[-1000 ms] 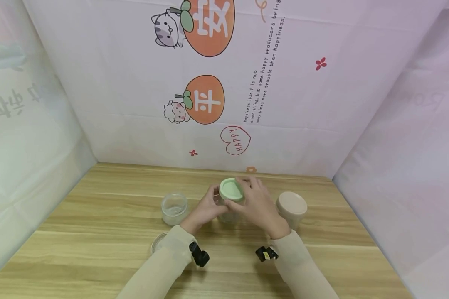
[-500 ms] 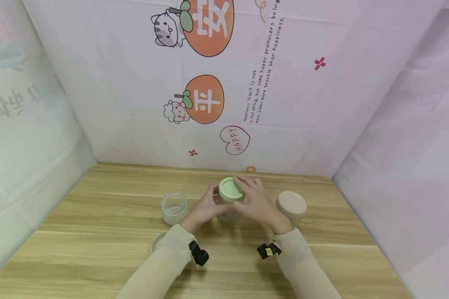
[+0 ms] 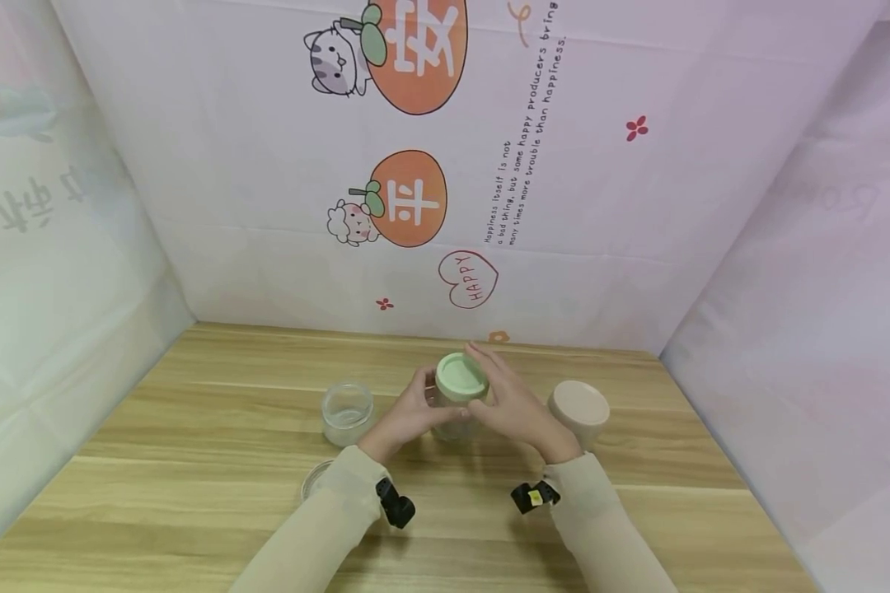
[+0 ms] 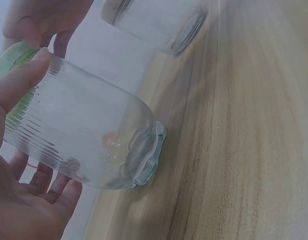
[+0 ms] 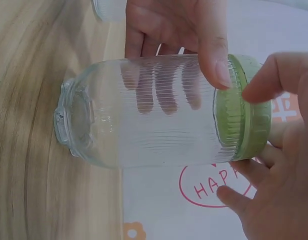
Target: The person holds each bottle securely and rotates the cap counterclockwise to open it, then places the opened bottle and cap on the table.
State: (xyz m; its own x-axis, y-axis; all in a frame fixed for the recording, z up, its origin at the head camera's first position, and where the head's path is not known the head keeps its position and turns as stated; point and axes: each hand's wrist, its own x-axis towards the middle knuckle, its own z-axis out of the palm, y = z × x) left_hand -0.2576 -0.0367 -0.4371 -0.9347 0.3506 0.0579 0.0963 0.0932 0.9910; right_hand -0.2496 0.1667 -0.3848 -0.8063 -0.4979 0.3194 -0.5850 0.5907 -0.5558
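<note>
A clear ribbed glass jar (image 5: 164, 132) with a pale green lid (image 3: 462, 376) stands upright at the middle of the wooden table. My left hand (image 3: 409, 414) holds the jar's upper body, its thumb in front and its other fingers seen through the glass in the right wrist view. Around the lid is my right hand (image 3: 515, 410), with the thumb at the near edge of the lid and fingers on the far side. In the left wrist view, the jar's moulded foot (image 4: 151, 155) is down at the wood.
To the left stands a small glass jar (image 3: 347, 418) without a lid. A clear round lid (image 3: 315, 480) lies partly hidden by the left sleeve. Right of the hands is a jar with a beige lid (image 3: 580, 403). A printed cloth (image 3: 564, 288) closes off the back.
My right hand's fingers have shifted around the green lid, the thumb moving off its front and the forefinger stretching farther back. The left hand and the jar have stayed in place.
</note>
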